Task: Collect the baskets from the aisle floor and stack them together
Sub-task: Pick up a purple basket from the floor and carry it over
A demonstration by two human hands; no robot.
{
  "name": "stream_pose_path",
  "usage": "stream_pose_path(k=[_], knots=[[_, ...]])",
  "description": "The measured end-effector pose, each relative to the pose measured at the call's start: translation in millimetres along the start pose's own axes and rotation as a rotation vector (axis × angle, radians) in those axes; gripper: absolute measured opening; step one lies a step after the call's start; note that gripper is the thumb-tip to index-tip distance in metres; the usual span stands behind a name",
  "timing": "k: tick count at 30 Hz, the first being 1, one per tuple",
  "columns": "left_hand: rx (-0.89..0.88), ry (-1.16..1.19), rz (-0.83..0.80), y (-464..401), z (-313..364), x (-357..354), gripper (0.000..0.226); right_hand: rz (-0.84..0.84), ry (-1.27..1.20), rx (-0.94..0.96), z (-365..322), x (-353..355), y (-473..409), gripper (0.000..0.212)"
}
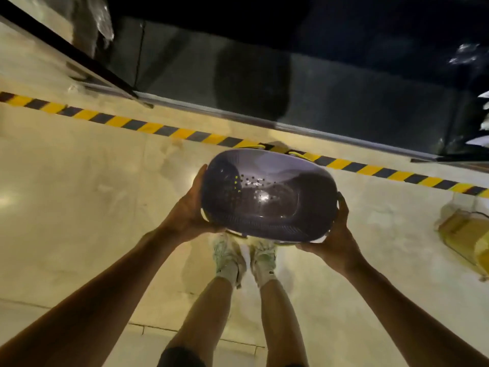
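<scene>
Floor [79,181]: pale and glossy, with faint tile seams near the bottom edge of the view.
Hazard tape [121,123]: a yellow-and-black striped line crossing the floor from upper left down to the right edge, passing behind the basket.
Shelf base [238,75]: dark unit with a metal lower edge just beyond the tape; what it carries is too dark to tell.
Left hand [193,207]: arm stretched forward, palm pressed to the basket's left end, thumb up along the rim, fingers curled under the lower edge, holding it.
Basket [267,200]: dark purple plastic, oval, with small round holes in the bottom and slots in the walls; held between both hands above the feet, off the floor, its open side tipped toward the camera. Yellow-green handle parts [299,154] show at its far rim.
Shoes [243,255]: pale sneakers with light socks, side by side on the floor directly below the basket.
Right hand [336,234]: cupped under the basket's right end, fingers wrapping up round the rim, gripping it.
Yellowish object [465,234]: lying on the floor at the right edge, well apart from the basket; too blurred to identify.
</scene>
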State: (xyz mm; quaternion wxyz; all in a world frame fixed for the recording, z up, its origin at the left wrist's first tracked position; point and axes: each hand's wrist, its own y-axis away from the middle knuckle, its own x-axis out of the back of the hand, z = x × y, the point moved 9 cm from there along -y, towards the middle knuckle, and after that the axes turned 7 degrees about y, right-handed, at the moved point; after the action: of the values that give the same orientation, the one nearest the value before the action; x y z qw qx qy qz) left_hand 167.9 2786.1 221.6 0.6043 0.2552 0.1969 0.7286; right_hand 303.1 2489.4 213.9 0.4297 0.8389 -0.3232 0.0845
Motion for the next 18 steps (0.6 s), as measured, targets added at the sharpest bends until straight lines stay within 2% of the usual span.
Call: stream_pose_path(k=[5, 9, 14, 18], knots=[[-0.004, -0.007, 0.012, -36.9, -62.2, -18.1, 0.124, 0.027, 0.093, 0.018, 53.8, -31.1, -46.0, 0.142], [0.003, -0.015, 0.029, -54.8, -92.4, -33.2, 0.121, 0.031, 0.150, 0.031, 79.0, -52.3, -59.9, 0.133], [-0.019, -0.059, -0.003, -72.4, -118.1, -49.5, 0.108, -0.023, 0.096, 0.121, 78.8, -75.5, -84.7, 0.119], [-0.005, -0.176, -0.049, -75.3, -123.4, -50.5, 0.123, -0.074, 0.117, 0.060, 86.1, -79.3, -95.1, 0.134]])
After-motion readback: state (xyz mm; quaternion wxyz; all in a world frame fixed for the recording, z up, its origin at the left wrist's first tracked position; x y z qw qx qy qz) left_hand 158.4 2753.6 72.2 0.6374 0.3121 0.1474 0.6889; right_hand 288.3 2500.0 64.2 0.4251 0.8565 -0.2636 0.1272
